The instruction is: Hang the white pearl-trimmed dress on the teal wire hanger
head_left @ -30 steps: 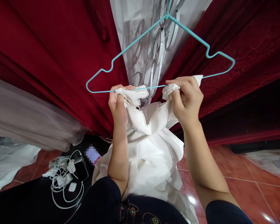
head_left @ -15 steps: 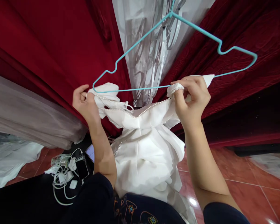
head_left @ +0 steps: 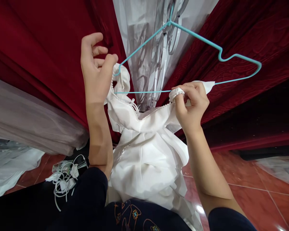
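A white dress [head_left: 148, 154] with a pearl-trimmed neckline hangs in front of me, below a light blue hanger [head_left: 195, 31]. My left hand [head_left: 96, 67] is raised at the hanger's left end, thumb and curled fingers apart, with nothing between them. Just beside its thumb, the dress's left strap [head_left: 125, 77] loops over the hanger's left notch. My right hand [head_left: 194, 104] pinches the pearl-edged right strap [head_left: 176, 93] against the hanger's bottom bar. A white flap of cloth sticks out beyond those fingers, over the bar.
Red curtains [head_left: 50, 48] hang on both sides, with a pale metal scrollwork piece [head_left: 161, 64] between them. At lower left, white cables [head_left: 64, 183] lie tangled on a black surface [head_left: 21, 205]. Red floor tiles [head_left: 252, 183] show at right.
My left hand has risen and let go of the left strap, which now sits over the hanger's left end. My right hand keeps its pinch, while it and the hanger have shifted slightly left in view.
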`<state>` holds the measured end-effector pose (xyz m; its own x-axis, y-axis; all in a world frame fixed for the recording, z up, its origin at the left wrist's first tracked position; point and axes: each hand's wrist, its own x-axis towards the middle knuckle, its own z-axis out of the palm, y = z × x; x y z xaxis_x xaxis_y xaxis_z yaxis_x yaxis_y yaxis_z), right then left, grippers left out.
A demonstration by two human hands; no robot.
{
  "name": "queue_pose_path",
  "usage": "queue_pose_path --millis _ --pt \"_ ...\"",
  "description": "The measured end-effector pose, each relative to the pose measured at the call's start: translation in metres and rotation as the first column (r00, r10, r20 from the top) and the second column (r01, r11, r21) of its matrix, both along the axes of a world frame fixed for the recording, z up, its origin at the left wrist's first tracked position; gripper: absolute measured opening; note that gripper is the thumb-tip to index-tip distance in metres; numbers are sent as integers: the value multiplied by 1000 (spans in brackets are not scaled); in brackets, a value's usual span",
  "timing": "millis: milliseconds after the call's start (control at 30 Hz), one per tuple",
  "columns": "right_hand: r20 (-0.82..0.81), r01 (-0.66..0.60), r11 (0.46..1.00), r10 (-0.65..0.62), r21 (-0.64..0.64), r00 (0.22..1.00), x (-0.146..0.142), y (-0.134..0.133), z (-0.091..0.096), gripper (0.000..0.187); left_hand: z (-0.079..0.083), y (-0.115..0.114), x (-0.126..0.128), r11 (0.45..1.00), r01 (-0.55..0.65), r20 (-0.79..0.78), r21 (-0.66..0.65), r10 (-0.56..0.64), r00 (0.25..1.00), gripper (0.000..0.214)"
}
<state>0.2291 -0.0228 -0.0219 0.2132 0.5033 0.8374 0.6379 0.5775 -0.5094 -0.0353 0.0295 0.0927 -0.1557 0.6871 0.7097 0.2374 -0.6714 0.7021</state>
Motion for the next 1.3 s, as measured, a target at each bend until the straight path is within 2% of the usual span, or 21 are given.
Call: queue_pose_path --millis 67,133,167,200,233,267,300,333,367,400,467,533,567,633,700,800,900,1000,1100,1167,1300 --pt "-1 -2 1000 2 4 1000 1 1 -1 30 -9 -11 6 977 150 104 152 -166 981 27" --pt "-11 -12 1000 13 21 1000 1 3 -2 29 -21 -27 15 949 214 175 233 -258 950 14" --pt "-21 -15 1000 16 24 1000 0 5 -3 29 -29 -36 20 954 249 190 170 -280 941 12" --pt "-30 -18 1000 19 18 999 0 6 -4 29 -39 -43 24 954 299 188 35 -300 935 20" --pt "-39 -21 1000 21 5 999 -1 6 -5 29 -50 -49 28 908 377 166 -181 -350 922 32" --pt "-45 -23 1000 22 -8 999 -1 7 -5 30 -61 -52 32 811 436 149 -390 -412 899 40" --pt "-52 -23 1000 22 -16 998 -2 7 -6 31 -72 -53 35 688 470 156 -552 -469 869 44" --pt "-56 -23 999 22 -22 998 -2 7 -6 31 -83 -53 39 586 498 192 -640 -505 841 44" --pt "-57 -22 1000 20 -23 998 -2 7 -6 31 -91 -50 44 533 544 259 -648 -518 816 44" --pt "-57 -18 1000 17 -21 998 -3 7 -5 30 -98 -47 49 522 608 352 -598 -511 784 43" --pt "-54 -8 1000 8 -11 999 -5 5 -4 27 -102 -42 61 562 725 554 -397 -483 678 33" --pt "-51 -7 1000 8 7 999 -7 3 -3 24 -100 -39 74 631 741 672 -228 -449 589 22" --pt "-49 -12 1000 13 20 999 -8 0 -2 22 -97 -40 80 679 711 694 -185 -422 584 19" --pt "-31 -38 998 39 51 999 -9 -5 -3 24 -93 -42 89 765 624 695 -158 -363 620 18" --pt "-16 -51 993 53 103 998 -7 -12 -4 32 -91 -45 91 805 568 673 -170 -326 664 21" --pt "-130 82 982 -61 169 990 12 -18 -7 37 -89 -45 84 810 553 647 -194 -318 693 25" --pt "-379 289 941 -205 178 902 48 -9 -9 29 -84 -44 71 800 570 644 -188 -338 687 26" --pt "-495 393 902 -264 176 828 87 9 -7 16 -79 -49 65 785 587 646 -199 -345 681 24" --pt "-553 411 906 -292 103 780 111 21 -5 15 -77 -58 66 795 560 632 -232 -314 708 26" --pt "-559 436 894 -311 102 769 117 24 -3 13 -77 -61 68 811 539 623 -225 -306 720 30" --pt "-432 437 881 -328 181 840 119 24 12 9 -78 -56 62 810 544 614 -218 -320 722 33"
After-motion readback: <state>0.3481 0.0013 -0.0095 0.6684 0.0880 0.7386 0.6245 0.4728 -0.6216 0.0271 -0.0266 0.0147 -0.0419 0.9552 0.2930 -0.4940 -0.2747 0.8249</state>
